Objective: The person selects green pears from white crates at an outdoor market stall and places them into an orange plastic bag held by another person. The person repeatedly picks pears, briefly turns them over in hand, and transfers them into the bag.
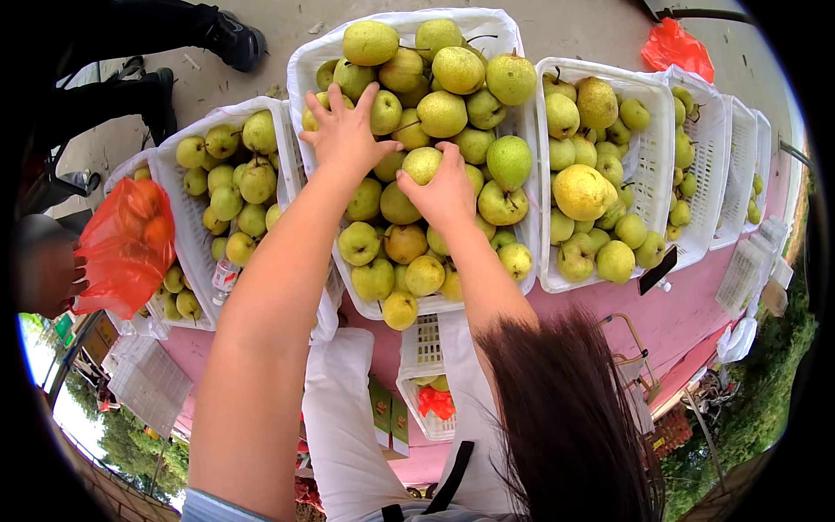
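Observation:
A white plastic crate (536, 215) in front of me is heaped with yellow-green pears (442, 113). Toward its far left part, my left hand (346, 137) rests with spread fingers on the heap, touching pears but gripping none that I can see. Near the middle of the crate, my right hand (447, 196) has its thumb and fingers around a speckled yellow-green pear (423, 164). A smoother, greener pear (509, 162) lies to the right of that hand. One small pear (400, 310) sits at the crate's near edge.
More pear crates stand left (225, 169) and right (603, 183). Another person's hand (78, 284) is at a red plastic bag (130, 245) of round fruit. A plastic bottle (225, 280) lies by the left crate; a dark phone (657, 270) leans at the right crate. Hair (574, 417) covers the lower right.

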Demonstrator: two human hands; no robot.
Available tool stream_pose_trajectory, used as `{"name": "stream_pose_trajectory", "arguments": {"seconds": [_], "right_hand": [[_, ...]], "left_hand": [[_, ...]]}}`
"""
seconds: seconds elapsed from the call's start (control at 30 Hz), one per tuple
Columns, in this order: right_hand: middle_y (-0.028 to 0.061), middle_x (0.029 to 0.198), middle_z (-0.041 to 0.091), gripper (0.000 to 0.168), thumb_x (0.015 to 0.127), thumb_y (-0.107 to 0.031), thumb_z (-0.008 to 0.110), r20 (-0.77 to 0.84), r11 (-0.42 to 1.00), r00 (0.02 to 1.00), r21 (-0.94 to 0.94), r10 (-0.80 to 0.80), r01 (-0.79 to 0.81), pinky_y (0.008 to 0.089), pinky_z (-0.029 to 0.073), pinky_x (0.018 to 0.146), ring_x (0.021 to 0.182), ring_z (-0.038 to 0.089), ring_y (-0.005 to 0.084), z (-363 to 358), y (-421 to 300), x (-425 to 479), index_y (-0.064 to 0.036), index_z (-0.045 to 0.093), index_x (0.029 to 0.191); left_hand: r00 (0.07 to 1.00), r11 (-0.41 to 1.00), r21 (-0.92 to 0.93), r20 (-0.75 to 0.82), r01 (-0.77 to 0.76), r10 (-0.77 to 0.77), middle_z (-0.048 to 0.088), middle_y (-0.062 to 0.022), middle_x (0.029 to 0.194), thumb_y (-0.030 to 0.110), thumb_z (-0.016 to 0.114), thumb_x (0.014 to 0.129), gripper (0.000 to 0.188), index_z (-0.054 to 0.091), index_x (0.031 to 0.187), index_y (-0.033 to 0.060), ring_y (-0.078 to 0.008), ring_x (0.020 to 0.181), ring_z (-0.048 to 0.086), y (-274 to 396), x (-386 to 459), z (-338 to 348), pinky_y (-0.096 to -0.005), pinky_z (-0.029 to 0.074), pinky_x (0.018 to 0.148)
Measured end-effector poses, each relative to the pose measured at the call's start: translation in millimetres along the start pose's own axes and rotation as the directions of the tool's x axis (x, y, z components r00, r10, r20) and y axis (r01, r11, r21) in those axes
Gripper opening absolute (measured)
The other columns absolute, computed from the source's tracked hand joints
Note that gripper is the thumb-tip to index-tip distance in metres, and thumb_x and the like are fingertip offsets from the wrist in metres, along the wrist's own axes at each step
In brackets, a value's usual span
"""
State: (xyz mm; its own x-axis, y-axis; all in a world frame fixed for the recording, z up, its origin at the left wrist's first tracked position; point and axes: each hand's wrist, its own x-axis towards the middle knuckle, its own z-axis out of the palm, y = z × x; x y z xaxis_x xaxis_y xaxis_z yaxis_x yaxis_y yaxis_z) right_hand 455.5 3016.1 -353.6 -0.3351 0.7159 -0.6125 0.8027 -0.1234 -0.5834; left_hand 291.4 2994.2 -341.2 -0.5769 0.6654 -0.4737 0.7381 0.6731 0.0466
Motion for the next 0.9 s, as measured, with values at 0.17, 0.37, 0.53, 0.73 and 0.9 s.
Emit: {"name": "stream_pose_trajectory", "arguments": {"seconds": [0.17, 0.37, 0.53, 0.73, 0.9], "right_hand": [[0.0198, 0.1, 0.066, 0.069, 0.094, -0.07, 0.047, 0.639, -0.232, 0.76, 0.726, -0.121, -0.647, 0.0201, 0.041, 0.042, 0.057, 0.054, 0.0118, -37, 1, -29, -0.005, 0.061, 0.116], [0.0218, 0.103, 0.067, 0.075, 0.094, -0.071, 0.047, 0.67, -0.379, 0.645, 0.525, -0.368, -0.762, 0.019, 0.048, 0.046, 0.062, 0.059, 0.0154, -50, 25, -35, -0.003, 0.06, 0.122], [0.023, 0.106, 0.068, 0.076, 0.096, -0.07, 0.045, 0.639, -0.06, 0.768, 0.768, 0.031, -0.637, 0.0291, 0.061, 0.06, 0.078, 0.072, 0.0276, -72, 23, -61, -0.001, 0.059, 0.125], [0.0157, 0.128, 0.058, 0.048, 0.09, -0.039, 0.072, 0.327, 0.878, 0.945, 0.448, 0.013, -0.167, 0.0448, 0.057, 0.087, 0.11, 0.063, 0.0327, -74, 47, -100, -0.011, 0.06, 0.126], [0.0142, 0.125, 0.055, 0.062, 0.067, -0.023, 0.083, 0.186, 0.705, 0.878, -0.534, -0.441, 0.467, 0.0472, 0.044, 0.096, 0.113, 0.053, 0.0346, -59, 37, -112, -0.014, 0.062, 0.125]], "left_hand": [[0.991, 0.995, 0.082, -0.128, 0.051, -0.04, 0.029, -0.0093, 0.157, 0.045, 0.088, 0.072, 0.086, 0.045, 0.146, 0.043, -0.0454, 0.148, 0.018, -15, -4, 20, -0.0713, 0.038, 0.101], [0.979, 0.999, -0.031, -0.204, 0.02, -0.026, 0.038, -0.0073, 0.152, 0.044, 0.089, 0.07, 0.081, 0.052, 0.142, 0.0384, -0.0374, 0.149, 0.022, -11, -3, 20, -0.0684, 0.034, 0.105], [0.953, 0.985, -0.127, -0.292, -0.118, 0.076, 0.043, -0.0063, 0.147, 0.042, 0.091, 0.066, 0.079, 0.058, 0.137, 0.0328, -0.0335, 0.147, 0.026, -35, -23, 24, -0.0637, 0.03, 0.108], [0.899, 0.936, -0.218, -0.403, -0.276, 0.171, 0.046, -0.0036, 0.142, 0.04, 0.092, 0.062, 0.077, 0.062, 0.132, 0.028, -0.0314, 0.146, 0.03, -52, -38, 31, -0.0584, 0.031, 0.109], [0.86, 0.86, -0.272, -0.412, -0.432, 0.302, 0.045, -0.0015, 0.146, 0.035, 0.094, 0.059, 0.077, 0.063, 0.13, 0.0274, -0.0316, 0.147, 0.029, -76, -44, 27, -0.0551, 0.031, 0.113]]}}
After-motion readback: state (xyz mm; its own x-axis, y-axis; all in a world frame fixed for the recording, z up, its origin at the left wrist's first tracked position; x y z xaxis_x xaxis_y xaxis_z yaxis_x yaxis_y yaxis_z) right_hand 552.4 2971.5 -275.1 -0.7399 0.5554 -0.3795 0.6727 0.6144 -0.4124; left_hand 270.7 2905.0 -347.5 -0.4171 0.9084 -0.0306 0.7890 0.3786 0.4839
